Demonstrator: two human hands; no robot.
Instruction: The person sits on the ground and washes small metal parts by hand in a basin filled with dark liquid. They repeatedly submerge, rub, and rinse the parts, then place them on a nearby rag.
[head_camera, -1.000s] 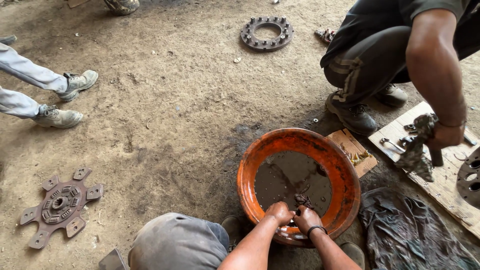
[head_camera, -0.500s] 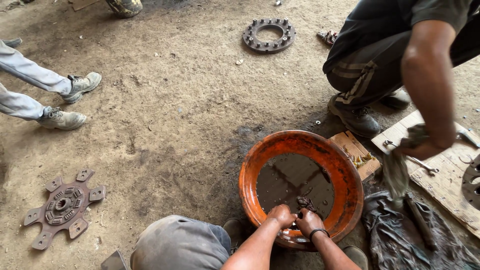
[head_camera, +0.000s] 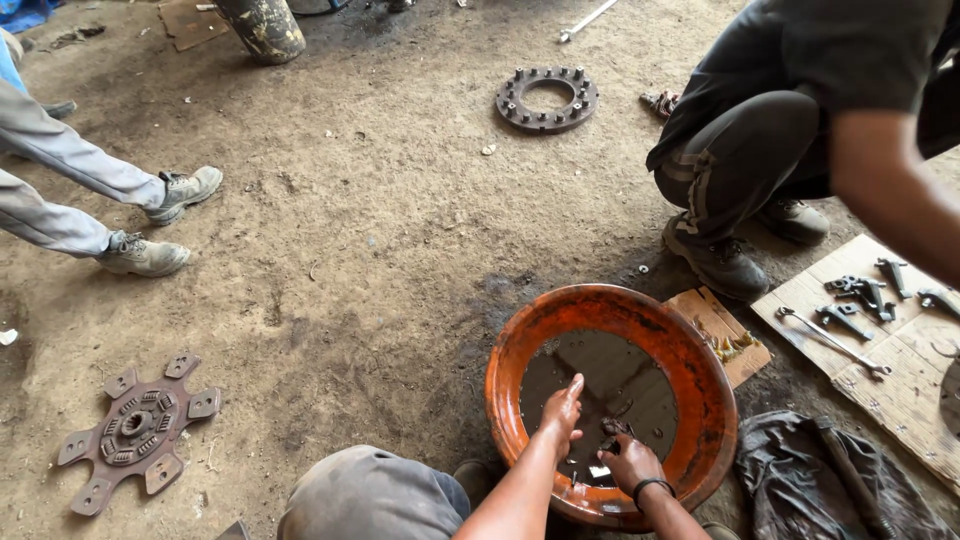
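Note:
An orange metal basin (head_camera: 700, 372) holding dark oily liquid sits on the dirt floor in front of me. My left hand (head_camera: 562, 410) reaches into the liquid with its fingers stretched out and nothing in it. Just to its right, my right hand (head_camera: 632, 464) is closed on a small dark metal part (head_camera: 612, 428) above the near side of the basin. My knee in grey trousers (head_camera: 370, 495) shows at the bottom edge.
A person in dark clothes crouches at the right, a boot (head_camera: 722, 266) close to the basin. A board (head_camera: 890, 385) holds several metal parts. A dark cloth (head_camera: 800, 480), a clutch disc (head_camera: 135, 430), a bolted ring (head_camera: 547, 98) and another person's shoes (head_camera: 142, 256) lie around.
My left hand has left my right hand and moved up into the liquid with its fingers spread. The crouching person's arm has lifted away from the board.

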